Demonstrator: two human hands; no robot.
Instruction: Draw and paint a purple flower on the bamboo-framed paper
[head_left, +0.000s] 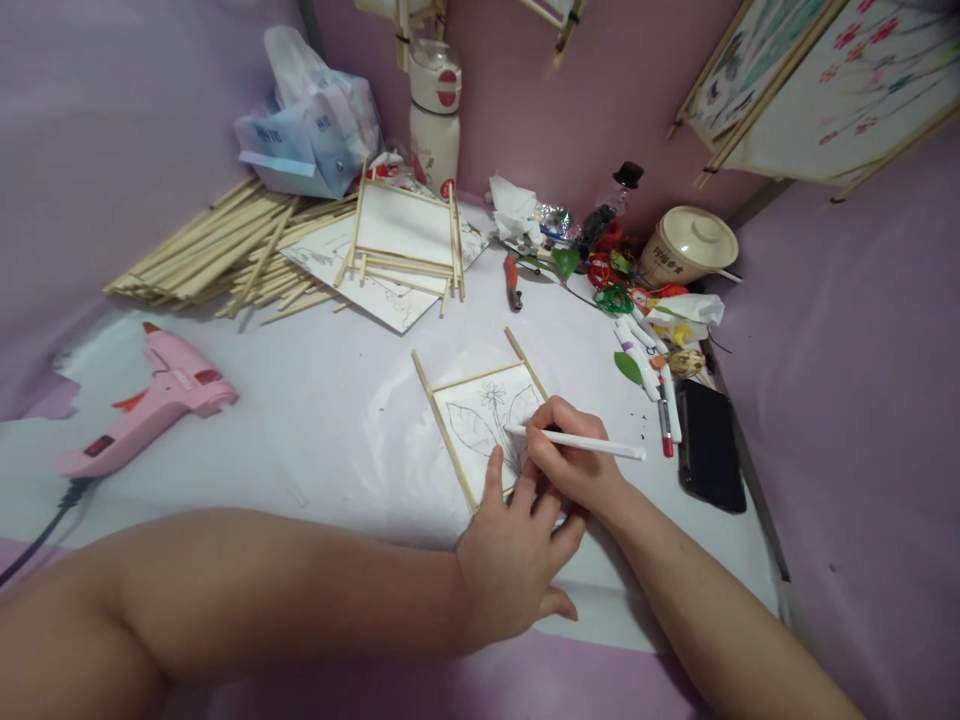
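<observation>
A small paper panel in a wooden stick frame [480,415] lies on the white sheet, with a flower and leaves drawn on it in black lines. My right hand [574,455] is closed around a white pen [592,443], its tip touching the drawing. My left hand [517,555] lies flat with its fingers spread, pressing the near corner of the frame down. My left forearm rests across the front of the table.
A pink glue gun [150,400] lies at the left with its cord. Wooden sticks [225,250] and more framed panels [405,240] are piled at the back. Markers [649,365], a black phone [709,445], a lidded cup [686,245] and a bottle [435,120] stand to the right and rear.
</observation>
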